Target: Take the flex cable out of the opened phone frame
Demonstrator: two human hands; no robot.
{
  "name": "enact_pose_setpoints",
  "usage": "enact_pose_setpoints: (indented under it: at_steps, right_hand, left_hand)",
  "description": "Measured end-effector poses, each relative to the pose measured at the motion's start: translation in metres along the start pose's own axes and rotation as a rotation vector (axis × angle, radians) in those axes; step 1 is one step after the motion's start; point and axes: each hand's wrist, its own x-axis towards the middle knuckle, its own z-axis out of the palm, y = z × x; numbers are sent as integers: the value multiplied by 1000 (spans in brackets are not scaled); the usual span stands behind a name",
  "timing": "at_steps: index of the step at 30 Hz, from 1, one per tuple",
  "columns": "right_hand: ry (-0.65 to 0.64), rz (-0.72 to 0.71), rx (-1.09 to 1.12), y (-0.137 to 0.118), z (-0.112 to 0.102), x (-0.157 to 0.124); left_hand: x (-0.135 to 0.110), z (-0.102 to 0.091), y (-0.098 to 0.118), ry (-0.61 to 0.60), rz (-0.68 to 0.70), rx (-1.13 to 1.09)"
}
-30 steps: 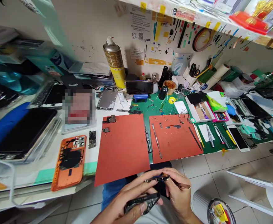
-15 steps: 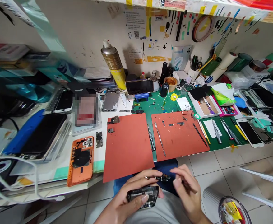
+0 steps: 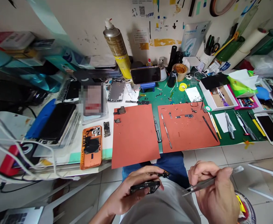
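My left hand (image 3: 122, 193) is closed around a small black phone housing (image 3: 142, 187), tilted nearly edge-on above my lap. Along the same hand's upper fingers runs a thin electronic part (image 3: 164, 175) with gold and dark pieces; its exact kind is unclear. To the right, my right hand (image 3: 217, 194) grips metal tweezers (image 3: 203, 184). Their two tips are slightly apart and point left toward the housing, touching nothing. Beyond my hands lie two red-brown mats, a left mat (image 3: 136, 143) and a right mat (image 3: 185, 137), with small phone parts on them.
An orange phone back housing (image 3: 82, 158) and a circuit board (image 3: 107, 129) lie left of the mats. A screwdriver (image 3: 157, 129) rests between them. A spray can (image 3: 117, 46) stands at the wall. Beside my right hand, a waste bin (image 3: 250, 207) stands on the floor.
My right hand has moved right, away from the left hand, and the tweezers now show in it. The black housing has turned more edge-on. The camera view has shifted down and left.
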Motion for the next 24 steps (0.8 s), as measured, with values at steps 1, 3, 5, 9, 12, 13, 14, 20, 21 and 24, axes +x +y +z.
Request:
enact_pose_setpoints:
  at_steps: [1, 3, 5, 9, 12, 13, 14, 20, 21, 24]
  right_hand:
    - [-6, 22, 19, 1, 0, 1]
    - [-41, 27, 27, 4, -1, 1]
    - [-79, 4, -21, 6, -2, -2]
    - [-49, -35, -222, 13, 3, -18]
    - [78, -120, -411, 20, 10, -30]
    - [92, -152, -463, 22, 12, -33]
    - [83, -180, -502, 24, 13, -34]
    - [8, -239, -584, 28, 15, -32]
    - [4, -247, -594, 28, 14, -31]
    - [-20, -268, -594, 29, 13, -29]
  left_hand:
    - [0, 0, 1, -2, 3, 13]
    - [-1, -1, 1, -2, 4, 29]
    - [-2, -1, 2, -1, -7, 37]
    - [-2, -3, 1, 0, -57, 35]
    - [0, -3, 1, -8, -60, 33]
    - [0, -3, 1, -11, -56, 33]
    - [1, -3, 1, -10, -50, 31]
    - [1, -4, 1, -16, -55, 33]
    - [1, -5, 1, -15, -57, 35]
    - [0, -5, 1, -11, -52, 39]
